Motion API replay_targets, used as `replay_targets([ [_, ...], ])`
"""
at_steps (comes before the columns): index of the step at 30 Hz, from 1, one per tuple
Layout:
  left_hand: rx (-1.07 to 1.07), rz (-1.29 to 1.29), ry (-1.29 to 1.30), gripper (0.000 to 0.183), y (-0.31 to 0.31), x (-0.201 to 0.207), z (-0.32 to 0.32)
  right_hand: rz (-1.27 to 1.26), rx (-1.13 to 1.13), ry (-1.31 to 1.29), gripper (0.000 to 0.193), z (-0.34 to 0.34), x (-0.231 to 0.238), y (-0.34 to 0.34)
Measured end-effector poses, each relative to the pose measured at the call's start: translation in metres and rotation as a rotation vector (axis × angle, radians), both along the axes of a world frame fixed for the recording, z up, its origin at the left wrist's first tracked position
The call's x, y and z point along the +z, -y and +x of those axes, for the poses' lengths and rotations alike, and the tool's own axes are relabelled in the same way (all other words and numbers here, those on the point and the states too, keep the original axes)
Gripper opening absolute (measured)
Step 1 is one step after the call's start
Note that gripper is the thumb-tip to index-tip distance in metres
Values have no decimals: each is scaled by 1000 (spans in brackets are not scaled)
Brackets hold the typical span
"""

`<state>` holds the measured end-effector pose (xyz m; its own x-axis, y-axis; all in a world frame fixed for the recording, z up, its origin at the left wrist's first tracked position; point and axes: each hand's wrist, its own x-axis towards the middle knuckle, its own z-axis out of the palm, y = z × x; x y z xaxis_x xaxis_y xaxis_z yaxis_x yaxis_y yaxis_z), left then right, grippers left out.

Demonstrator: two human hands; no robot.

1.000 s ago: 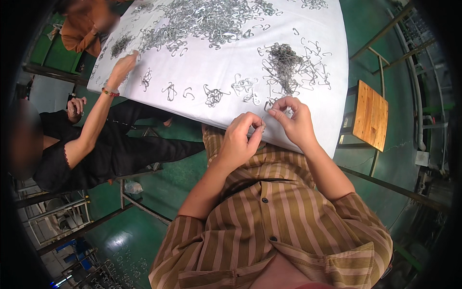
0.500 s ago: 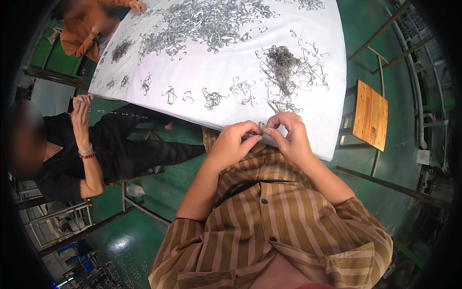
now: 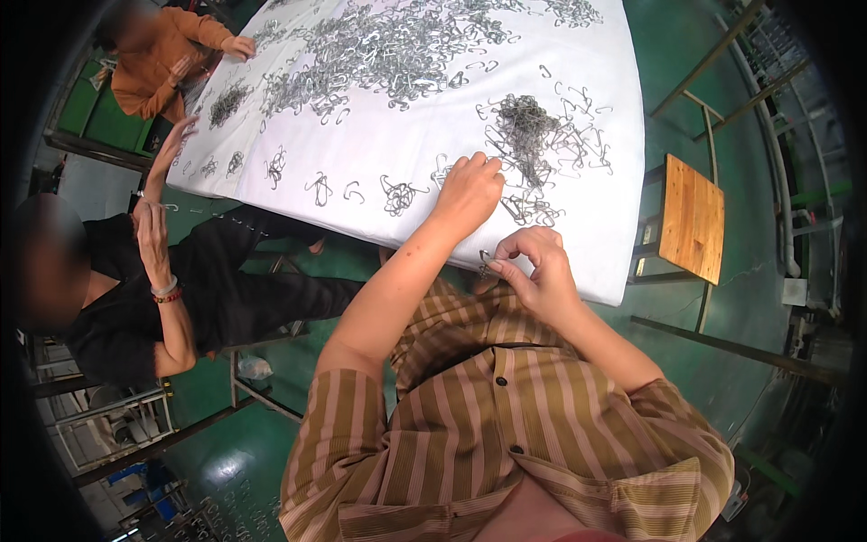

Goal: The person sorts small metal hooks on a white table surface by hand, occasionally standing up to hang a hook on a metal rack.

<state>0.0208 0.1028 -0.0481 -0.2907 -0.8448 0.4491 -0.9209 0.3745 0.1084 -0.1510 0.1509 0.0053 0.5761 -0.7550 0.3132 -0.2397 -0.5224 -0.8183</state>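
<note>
My left hand (image 3: 470,191) is over a small group of shiny metal hooks (image 3: 440,170) on the white-covered table. Its fingers are bent and close together; the fingertips and whatever they hold are hidden. At the table's near edge, my right hand (image 3: 539,273) pinches a small metal hook (image 3: 485,258) between thumb and forefinger. Just beyond my hands, a tangled heap of darker wire hooks (image 3: 528,126) spreads out on the cloth. Left of my left hand lies a little cluster of wire hooks (image 3: 398,195).
A broad heap of shiny hooks (image 3: 379,59) covers the table's far part. On my left, a person in black (image 3: 117,280) raises a hand beside a hanging chain of hooks; a person in orange (image 3: 149,72) reaches onto the table. A wooden stool (image 3: 694,219) stands to the right.
My left hand has left my right hand and reached forward to the shiny hooks. My right hand stays near the edge, pinching its hook. The person in black has brought a second hand up.
</note>
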Motion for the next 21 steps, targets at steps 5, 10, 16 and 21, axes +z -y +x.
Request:
replay_targets([
  [5, 30, 72, 193, 6, 2, 8, -2, 8, -11, -14, 11, 0, -2, 2],
  [10, 86, 147, 30, 4, 8, 7, 5, 11, -26, 6, 11, 1, -1, 5],
  [16, 133, 494, -1211, 2, -41, 49, 15, 73, -63, 4, 11, 1, -3, 8],
  [21, -79, 353, -1304, 6, -87, 64, 8, 73, -53, 24, 10, 6, -3, 10],
])
